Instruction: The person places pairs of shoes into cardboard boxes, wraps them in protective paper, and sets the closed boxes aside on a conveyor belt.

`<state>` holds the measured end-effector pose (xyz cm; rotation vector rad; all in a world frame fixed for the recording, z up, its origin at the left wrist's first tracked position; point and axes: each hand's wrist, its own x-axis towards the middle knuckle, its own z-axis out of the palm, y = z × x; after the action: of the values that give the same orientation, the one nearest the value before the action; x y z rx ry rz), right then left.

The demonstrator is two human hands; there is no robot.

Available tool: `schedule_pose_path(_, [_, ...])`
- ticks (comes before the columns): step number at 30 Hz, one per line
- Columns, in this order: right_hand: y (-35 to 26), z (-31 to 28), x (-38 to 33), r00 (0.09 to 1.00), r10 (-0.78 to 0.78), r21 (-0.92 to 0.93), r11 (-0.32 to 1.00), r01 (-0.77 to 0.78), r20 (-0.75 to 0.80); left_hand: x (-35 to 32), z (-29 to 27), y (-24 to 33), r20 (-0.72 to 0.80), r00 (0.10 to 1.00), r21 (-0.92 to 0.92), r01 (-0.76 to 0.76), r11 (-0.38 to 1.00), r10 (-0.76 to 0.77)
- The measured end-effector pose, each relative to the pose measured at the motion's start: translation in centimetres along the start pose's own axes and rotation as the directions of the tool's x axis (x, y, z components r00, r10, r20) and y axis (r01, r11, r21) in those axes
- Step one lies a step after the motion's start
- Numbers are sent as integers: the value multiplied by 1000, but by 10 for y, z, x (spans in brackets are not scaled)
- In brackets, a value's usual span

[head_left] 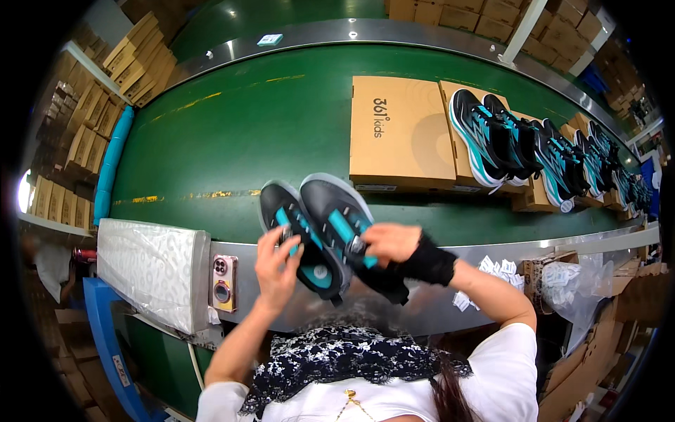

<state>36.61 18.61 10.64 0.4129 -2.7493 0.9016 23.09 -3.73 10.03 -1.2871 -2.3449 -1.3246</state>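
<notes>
Two black sneakers with teal straps stand side by side in front of me, toes pointing away, over the metal edge of the belt. At the left sneaker, my left hand pinches a small black dial on the tongue. The right sneaker has a similar dark dial; my right hand, in a black wrist sleeve, closes its fingers on it. Fingertips of the right hand partly hide that dial. Inside the left sneaker shows a teal insole.
Brown shoe boxes line the green belt to the right, with black-and-teal sneakers on them. A stack of wrapped white paper and a phone lie at left. Small white packets sit right of me.
</notes>
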Motion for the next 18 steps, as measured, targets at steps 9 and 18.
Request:
schedule_pose_path(9, [69, 40, 27, 931, 335, -64, 936, -347, -147, -129, -33, 21, 78, 919, 95, 380, 920, -388])
schedule_pose_path(18, [92, 77, 49, 770, 138, -430, 762, -485, -624, -54, -6, 16, 118, 960, 56, 249, 967, -254])
